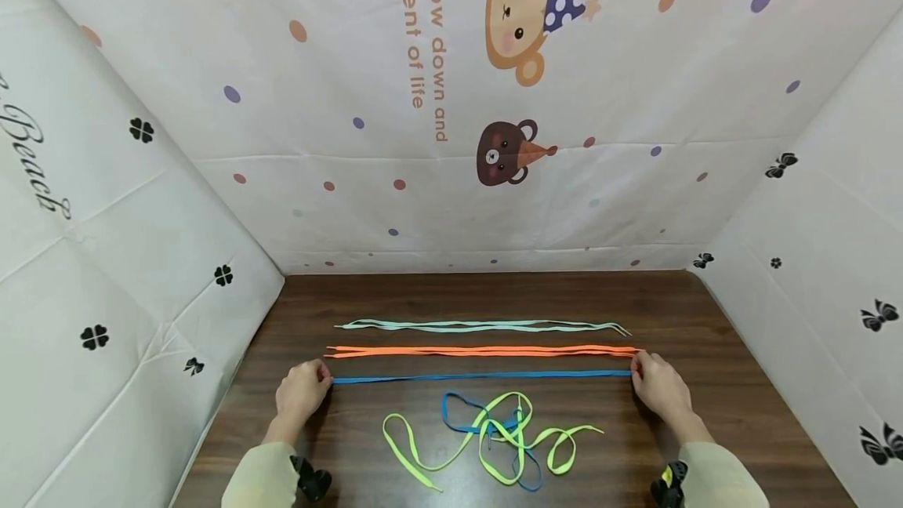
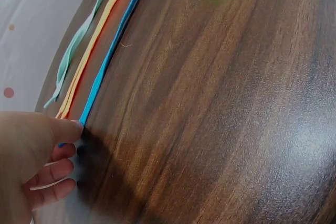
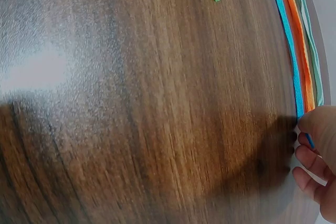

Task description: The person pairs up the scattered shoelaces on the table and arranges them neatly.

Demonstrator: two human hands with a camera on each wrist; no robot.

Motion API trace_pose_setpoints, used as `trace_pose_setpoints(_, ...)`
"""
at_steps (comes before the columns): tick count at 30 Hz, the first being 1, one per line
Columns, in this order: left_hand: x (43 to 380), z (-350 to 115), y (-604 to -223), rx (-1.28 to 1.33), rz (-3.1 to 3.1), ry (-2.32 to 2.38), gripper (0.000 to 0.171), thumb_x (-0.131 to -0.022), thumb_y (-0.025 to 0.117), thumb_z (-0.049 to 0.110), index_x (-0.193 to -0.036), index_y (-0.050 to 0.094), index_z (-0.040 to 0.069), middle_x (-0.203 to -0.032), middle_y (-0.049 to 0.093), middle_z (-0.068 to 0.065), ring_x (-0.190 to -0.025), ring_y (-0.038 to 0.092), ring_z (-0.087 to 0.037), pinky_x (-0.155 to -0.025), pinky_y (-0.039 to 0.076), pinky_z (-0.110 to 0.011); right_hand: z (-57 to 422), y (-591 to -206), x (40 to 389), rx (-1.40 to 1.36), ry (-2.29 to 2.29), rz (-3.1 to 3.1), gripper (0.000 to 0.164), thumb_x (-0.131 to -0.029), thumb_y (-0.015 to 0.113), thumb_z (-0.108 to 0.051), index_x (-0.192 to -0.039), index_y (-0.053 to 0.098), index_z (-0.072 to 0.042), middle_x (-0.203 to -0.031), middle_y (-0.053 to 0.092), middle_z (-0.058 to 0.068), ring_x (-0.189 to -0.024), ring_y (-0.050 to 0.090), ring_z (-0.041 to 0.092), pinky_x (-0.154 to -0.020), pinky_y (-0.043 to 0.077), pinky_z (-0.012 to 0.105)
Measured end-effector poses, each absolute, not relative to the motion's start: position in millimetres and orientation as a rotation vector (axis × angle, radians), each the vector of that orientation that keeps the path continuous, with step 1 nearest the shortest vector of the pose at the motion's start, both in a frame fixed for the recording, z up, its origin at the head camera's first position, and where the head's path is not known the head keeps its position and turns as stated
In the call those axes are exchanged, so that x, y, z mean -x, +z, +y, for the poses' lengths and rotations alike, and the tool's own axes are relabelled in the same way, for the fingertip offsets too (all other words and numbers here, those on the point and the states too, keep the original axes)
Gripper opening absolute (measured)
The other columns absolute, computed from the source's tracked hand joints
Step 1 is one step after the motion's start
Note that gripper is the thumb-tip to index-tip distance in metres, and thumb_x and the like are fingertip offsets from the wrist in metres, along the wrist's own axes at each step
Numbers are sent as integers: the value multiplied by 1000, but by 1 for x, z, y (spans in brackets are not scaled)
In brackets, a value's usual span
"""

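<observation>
A blue shoelace (image 1: 480,375) runs straight from side to side between my two hands. My left hand (image 1: 302,394) pinches its left end between thumb and forefinger, with the other fingers curved below, as the left wrist view shows. At the right end, my right hand (image 1: 661,386) pinches the same blue lace (image 3: 295,77), and a short blue tip pokes out past the fingers. Just beyond it lie orange shoelaces (image 1: 487,351), stretched out parallel, their right ends close by my right fingertips. Farther back, pale mint shoelaces (image 1: 480,326) lie in a loose bundle.
Nearer to me, a tangled lime-green shoelace (image 1: 487,422) lies looped over another blue shoelace (image 1: 460,398). The brown wooden table (image 1: 339,461) is bordered by white printed cloth walls (image 1: 423,210) at the back and both sides.
</observation>
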State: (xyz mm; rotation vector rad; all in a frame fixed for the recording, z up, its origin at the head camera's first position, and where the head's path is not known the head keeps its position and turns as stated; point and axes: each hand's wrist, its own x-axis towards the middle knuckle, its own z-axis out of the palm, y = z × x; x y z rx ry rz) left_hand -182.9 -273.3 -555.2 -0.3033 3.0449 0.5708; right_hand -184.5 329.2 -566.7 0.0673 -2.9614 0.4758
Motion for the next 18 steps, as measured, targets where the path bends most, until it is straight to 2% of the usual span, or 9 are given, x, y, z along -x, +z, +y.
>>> trace_pose_setpoints(10, 180, -271, -554, 252, 3081, 541, 12, -79, 69, 15, -72, 59, 14, -77, 52, -5, -62, 51, -20, -49, 40, -36, 331, -567, 183, -102, 426, -2940, 9, -78, 64, -3, -78, 55, -6, -76, 51, 12, -62, 47, 25, -49, 39, 38)
trace_pose_setpoints(18, 181, -271, -556, 244, 3106, 539, 11, -78, 69, 14, -72, 61, 16, -77, 53, -3, -63, 51, -19, -50, 40, -36, 330, -570, 181, -118, 409, -2886, 14, -74, 68, -3, -76, 55, -7, -77, 51, 12, -62, 48, 25, -47, 39, 36)
